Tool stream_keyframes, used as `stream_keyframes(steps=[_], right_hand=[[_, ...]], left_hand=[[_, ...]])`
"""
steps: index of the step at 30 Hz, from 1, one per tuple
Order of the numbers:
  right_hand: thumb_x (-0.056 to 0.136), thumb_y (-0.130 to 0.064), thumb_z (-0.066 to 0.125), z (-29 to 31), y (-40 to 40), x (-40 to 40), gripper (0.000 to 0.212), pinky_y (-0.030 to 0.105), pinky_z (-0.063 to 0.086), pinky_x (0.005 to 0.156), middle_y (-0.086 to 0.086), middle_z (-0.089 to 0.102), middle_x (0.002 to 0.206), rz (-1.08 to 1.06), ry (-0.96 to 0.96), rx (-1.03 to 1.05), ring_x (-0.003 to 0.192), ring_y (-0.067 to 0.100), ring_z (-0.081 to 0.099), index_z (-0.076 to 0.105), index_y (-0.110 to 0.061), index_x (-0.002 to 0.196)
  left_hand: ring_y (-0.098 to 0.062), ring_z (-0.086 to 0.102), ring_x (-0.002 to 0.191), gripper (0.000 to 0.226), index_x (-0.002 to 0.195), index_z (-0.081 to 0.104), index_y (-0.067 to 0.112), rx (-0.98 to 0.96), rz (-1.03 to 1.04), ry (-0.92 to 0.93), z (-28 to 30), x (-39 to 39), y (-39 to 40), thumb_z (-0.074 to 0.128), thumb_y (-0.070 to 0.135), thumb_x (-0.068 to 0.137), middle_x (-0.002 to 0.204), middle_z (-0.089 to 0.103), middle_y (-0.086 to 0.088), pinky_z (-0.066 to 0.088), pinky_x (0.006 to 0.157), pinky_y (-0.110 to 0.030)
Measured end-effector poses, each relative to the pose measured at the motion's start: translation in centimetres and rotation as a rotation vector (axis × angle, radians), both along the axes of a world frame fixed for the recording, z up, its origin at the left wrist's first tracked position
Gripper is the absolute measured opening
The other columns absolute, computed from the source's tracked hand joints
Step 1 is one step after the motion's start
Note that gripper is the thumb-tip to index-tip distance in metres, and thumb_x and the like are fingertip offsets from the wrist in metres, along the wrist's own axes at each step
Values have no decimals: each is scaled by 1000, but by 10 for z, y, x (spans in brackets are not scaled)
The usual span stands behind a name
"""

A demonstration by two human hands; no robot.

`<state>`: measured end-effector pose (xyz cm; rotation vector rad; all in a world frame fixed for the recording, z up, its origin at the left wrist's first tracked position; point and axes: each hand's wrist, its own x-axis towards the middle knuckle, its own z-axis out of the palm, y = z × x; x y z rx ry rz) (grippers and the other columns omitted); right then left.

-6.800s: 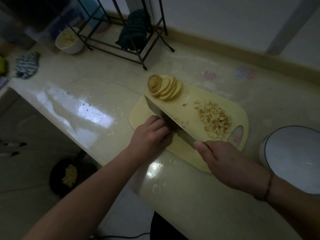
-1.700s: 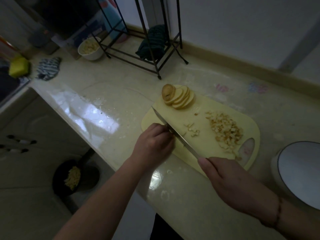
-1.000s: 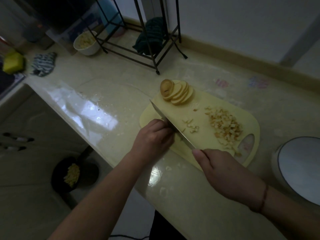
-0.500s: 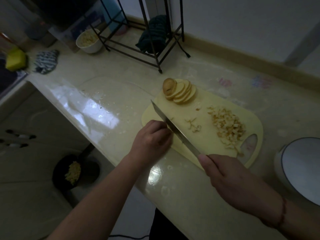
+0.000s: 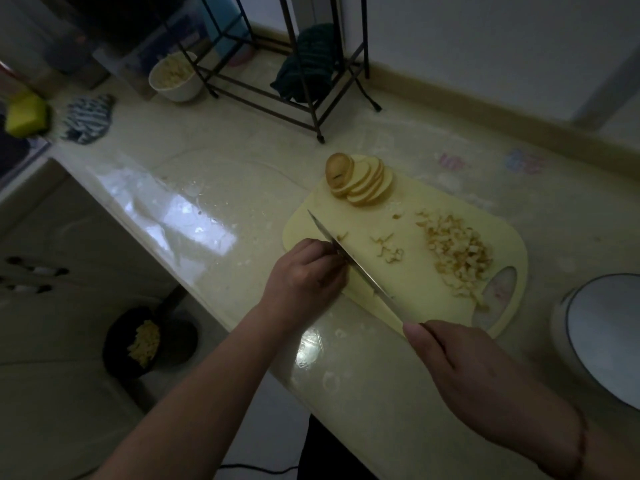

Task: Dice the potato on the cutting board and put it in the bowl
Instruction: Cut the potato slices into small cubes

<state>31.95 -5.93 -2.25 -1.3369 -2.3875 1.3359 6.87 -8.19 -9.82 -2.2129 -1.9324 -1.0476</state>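
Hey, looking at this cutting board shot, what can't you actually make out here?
- Whatever the left hand holds against the knife: hidden under its curled fingers, head view.
- Knife handle: covered by the right hand.
- White round container: cut off by the right edge; contents unseen.
- Bowl contents by the rack: too small and dim.

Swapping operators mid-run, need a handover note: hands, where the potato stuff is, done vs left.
Right hand grips the knife, blade across the cutting board.
Left hand, fingers curled, at the board's near-left edge against the blade; what it steadies is hidden.
Done: pile of diced potato on the board's right, a few fresh bits mid-board.
Left: fan of potato slices at the far corner still to dice; then move the dice into a bowl. White bowl by the rack already holds pieces.
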Motion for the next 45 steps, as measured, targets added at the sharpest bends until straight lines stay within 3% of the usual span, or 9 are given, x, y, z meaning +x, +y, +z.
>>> stream_keyframes(steps=[10,18,24,27,30,36,40,45], right_hand=[[97,-49,32,-3,10,-34,47,27,26,62,-6,47,57,22,5,22,58,11,44,42,-23,60],[84,-64,25,-5,24,4,61,30,35,55,2,48,52,-94,4,-87,43,7,42,49,-12,63],[89,-71,22,-9,20,41,66,27,30,50,-4,41,50,-149,6,-147,41,7,37,47,-12,70],[82,-79,23,-10,16,54,67,22,29,42,-6,39,47,-224,30,-190,40,5,35,46,-17,70],[83,-71,26,-10,16,54,63,18,26,39,-6,38,44,-283,36,-225,36,5,34,45,-14,65],[86,-64,29,-12,17,49,56,25,24,48,-6,34,45,-317,93,-232,36,4,31,42,-15,62],[87,-63,28,-12,19,51,56,25,26,50,-5,36,46,-321,95,-242,37,5,33,43,-15,62],[87,-64,28,-8,18,50,56,23,25,51,-5,39,47,-317,112,-231,38,4,36,43,-15,62]], left_hand=[[-29,68,82,12,91,78,0,7,-1,-8,3,2,0,70,10,88,93,72,-13,55,67,-36],[-28,62,77,5,81,72,-1,1,10,9,2,5,5,73,3,85,86,66,-12,51,66,-38],[-19,62,76,41,109,74,11,-211,128,-10,11,1,8,65,41,82,109,64,-7,54,65,-28],[-23,63,68,31,96,75,8,-243,28,0,10,2,14,59,34,88,98,65,-7,56,59,-36],[-26,65,70,28,86,73,2,-213,-54,14,9,11,23,56,24,90,94,66,-11,55,59,-35],[-27,66,75,27,89,74,1,-177,-159,45,8,37,56,56,21,91,94,67,-14,51,65,-32],[-26,66,77,12,92,74,0,-167,-178,19,5,44,68,68,10,90,95,67,-14,46,70,-25],[-24,67,87,16,99,75,2,-172,-194,-70,8,60,70,68,14,92,103,68,-12,54,76,-30]])
